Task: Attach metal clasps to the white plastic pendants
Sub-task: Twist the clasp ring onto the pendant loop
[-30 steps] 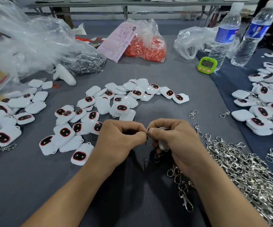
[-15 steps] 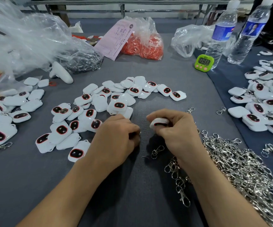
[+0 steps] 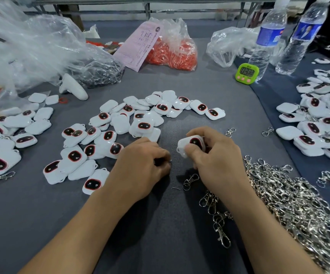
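The heap of metal clasps (image 3: 290,210) is lying on the grey surface (image 3: 160,234), nearer than the held pendant (image 3: 192,144) and to its right. One loose clasp (image 3: 190,178) is lying just nearer than the held pendant. The left hand (image 3: 144,167) is curling its fingers on a small metal part (image 3: 170,160), just left of the held pendant. The right hand (image 3: 219,161) is gripping the held pendant, dark face up. The hands are sitting apart. Loose pendants (image 3: 132,119) are lying beyond it, leftward. The green timer (image 3: 247,73) is standing far beyond it, rightward.
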The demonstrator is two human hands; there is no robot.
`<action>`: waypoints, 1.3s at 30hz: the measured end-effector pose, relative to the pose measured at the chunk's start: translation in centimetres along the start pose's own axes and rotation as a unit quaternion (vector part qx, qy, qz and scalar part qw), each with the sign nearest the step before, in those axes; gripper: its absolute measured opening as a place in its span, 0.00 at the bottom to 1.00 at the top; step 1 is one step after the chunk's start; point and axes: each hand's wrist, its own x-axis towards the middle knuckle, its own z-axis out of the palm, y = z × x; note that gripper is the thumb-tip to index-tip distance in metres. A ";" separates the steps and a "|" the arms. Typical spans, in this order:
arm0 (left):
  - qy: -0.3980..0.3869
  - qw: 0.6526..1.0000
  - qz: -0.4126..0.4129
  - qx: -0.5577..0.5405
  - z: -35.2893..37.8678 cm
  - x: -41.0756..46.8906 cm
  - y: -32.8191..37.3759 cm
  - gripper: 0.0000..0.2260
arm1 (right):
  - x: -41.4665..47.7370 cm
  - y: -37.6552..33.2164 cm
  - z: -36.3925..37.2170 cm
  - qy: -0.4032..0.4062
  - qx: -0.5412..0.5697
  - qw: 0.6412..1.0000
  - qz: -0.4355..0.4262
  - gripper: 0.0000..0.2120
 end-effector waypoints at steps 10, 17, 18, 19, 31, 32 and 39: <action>-0.007 0.999 0.051 0.005 -0.2 -0.1 0.1 0.08 | -0.3 0.1 0.7 -0.056 -0.036 0.998 -0.020 0.03; -0.016 1.000 0.008 -0.013 -0.1 -0.3 0.2 0.06 | -0.3 0.0 1.0 -0.068 -0.061 0.995 -0.030 0.03; -0.019 0.999 -0.010 -0.027 -0.2 -0.3 0.2 0.07 | -0.3 0.0 1.0 -0.062 -0.057 0.996 -0.031 0.03; -0.021 0.998 -0.027 -0.045 -0.3 -0.3 0.1 0.07 | -0.3 0.1 1.0 -0.057 -0.054 0.997 -0.029 0.02; -0.056 0.997 -0.041 -0.030 -1.9 -0.5 -0.1 0.07 | 0.0 0.4 0.8 -0.053 -0.015 0.998 0.000 0.04; -0.041 0.998 -0.028 -0.023 -1.7 -0.6 0.1 0.06 | 0.0 0.4 0.8 -0.049 -0.010 0.999 0.003 0.05; -0.043 0.992 0.044 0.113 -1.5 -0.2 1.2 0.04 | 0.2 0.7 0.6 -0.015 -0.002 1.000 0.021 0.04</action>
